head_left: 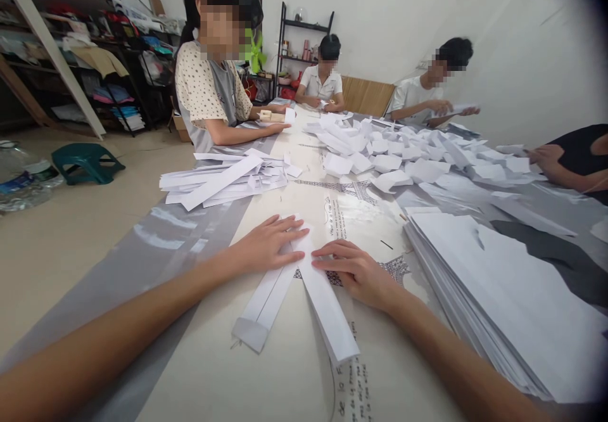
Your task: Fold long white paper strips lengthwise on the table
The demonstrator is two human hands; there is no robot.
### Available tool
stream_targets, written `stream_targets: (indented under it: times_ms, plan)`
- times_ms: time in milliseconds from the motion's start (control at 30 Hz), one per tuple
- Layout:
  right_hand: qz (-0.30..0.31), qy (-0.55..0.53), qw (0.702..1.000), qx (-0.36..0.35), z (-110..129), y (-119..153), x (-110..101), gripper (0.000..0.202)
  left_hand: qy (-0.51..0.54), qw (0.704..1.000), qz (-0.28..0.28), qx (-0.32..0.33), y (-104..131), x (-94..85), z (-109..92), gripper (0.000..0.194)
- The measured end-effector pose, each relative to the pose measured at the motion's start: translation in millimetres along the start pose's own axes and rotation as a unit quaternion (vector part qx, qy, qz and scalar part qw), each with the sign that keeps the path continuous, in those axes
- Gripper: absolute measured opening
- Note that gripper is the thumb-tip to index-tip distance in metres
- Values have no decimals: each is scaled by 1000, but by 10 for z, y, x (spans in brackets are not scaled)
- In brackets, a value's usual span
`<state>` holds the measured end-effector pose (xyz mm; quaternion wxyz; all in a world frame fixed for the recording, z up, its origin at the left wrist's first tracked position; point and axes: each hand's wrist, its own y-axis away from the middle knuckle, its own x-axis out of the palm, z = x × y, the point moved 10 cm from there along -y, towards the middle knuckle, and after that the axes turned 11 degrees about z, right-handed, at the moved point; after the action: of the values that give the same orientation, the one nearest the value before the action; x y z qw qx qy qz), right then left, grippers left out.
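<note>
Forearms point(137, 314) are being angled from eight and four o'clock; paper strips point(327, 301) at six o'clock are being steadied, likely against slipping, by the left hand point(266, 244), fingers spread, and the right hand point(365, 276), fingers loosely extended

The single head view is looking forward and down from the wearer's head, facing along the pale, Eiffel-Tower-printed table covering point(213, 352), whose near part is lying closest below the camera.
</note>
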<state>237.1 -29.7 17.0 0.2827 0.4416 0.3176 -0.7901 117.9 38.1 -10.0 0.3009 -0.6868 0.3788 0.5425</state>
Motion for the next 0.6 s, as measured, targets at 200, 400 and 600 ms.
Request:
stream_targets:
  times_ms: [200, 400, 600]
  plan:
    - [-5, 1, 1000, 9, -11, -5, -10, 51, 7, 1000, 13, -11, -31, 6, 116, 58]
    - [1, -3, 1000, 13, -41, 1, -10, 51, 0, 1000, 11, -19, -26, -15, 136, 59]
    - [16, 8, 1000, 18, -37, -9, 22, 51, -30, 999, -8, -20, 12, -61, 52, 55]
